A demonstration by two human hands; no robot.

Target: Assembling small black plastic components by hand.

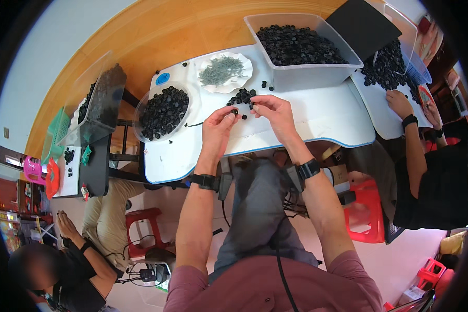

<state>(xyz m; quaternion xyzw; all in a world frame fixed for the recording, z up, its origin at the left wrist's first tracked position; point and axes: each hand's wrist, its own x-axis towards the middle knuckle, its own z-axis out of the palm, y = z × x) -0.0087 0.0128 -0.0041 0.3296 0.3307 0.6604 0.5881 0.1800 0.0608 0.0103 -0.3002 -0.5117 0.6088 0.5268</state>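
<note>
Left hand (219,125): we pinch one small, rounded black piece (235,112) | Right hand (275,114): we pinch a second black piece (251,106) | Loose black pile (241,96) just beyond both hands, on smooth white tabletop (322,112); scalloped white plate (242,80), thin grey-green strands (221,71); translucent bin (312,78).

The tub (317,78) at upper right of centre is smooth, translucent plastic; the bowl (191,100) left of centre, clear shiny plastic. Small black pieces (242,97) at mid-frame look like glossy plastic. The tabletop (327,109) is smooth, the fluted plate (241,81) glossy. The shirt (260,286) at lower centre is matt cloth, the right-hand stool (372,218) shiny plastic.
</note>
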